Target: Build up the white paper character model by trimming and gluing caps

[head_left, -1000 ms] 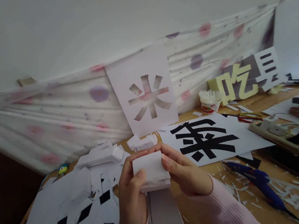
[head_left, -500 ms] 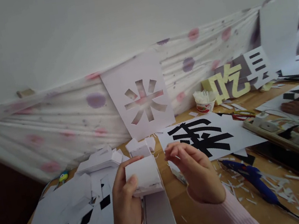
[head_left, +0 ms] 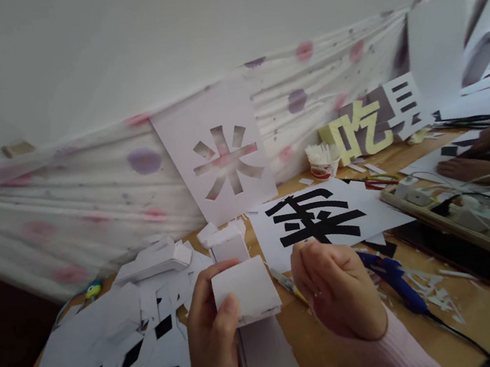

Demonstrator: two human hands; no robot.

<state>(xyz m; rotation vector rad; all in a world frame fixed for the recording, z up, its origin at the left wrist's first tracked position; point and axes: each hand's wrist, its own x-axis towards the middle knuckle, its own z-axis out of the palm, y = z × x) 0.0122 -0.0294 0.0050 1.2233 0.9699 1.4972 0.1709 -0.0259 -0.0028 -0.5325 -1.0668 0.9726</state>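
In my left hand [head_left: 210, 325] is a white boxy letter piece [head_left: 247, 290] that looks made of foam board; my thumb presses on its top face. A long section of the white board runs below it toward me. To the right, my right hand [head_left: 340, 293] is closed, its fingers curled in; whatever they may hold is hidden. A utility knife [head_left: 286, 282] with a yellow part lies on the table between my hands. Beyond the right hand a white sheet [head_left: 388, 218] carries a black printed character. A blue glue gun [head_left: 398, 286] lies to its right.
Cut white sheets [head_left: 113, 352] and board pieces cover the left. A stencil sheet [head_left: 225, 206] leans against the wall. At the right are a power strip [head_left: 421, 212], a black phone-like slab [head_left: 456, 253], scraps and another person's hand [head_left: 465, 170]. Yellow and white letters [head_left: 368, 130] stand behind.
My right hand has curled from a loose pinch into a closed hand and moved slightly right. The left hand has shifted a little right with the white piece. The view has turned slightly right.
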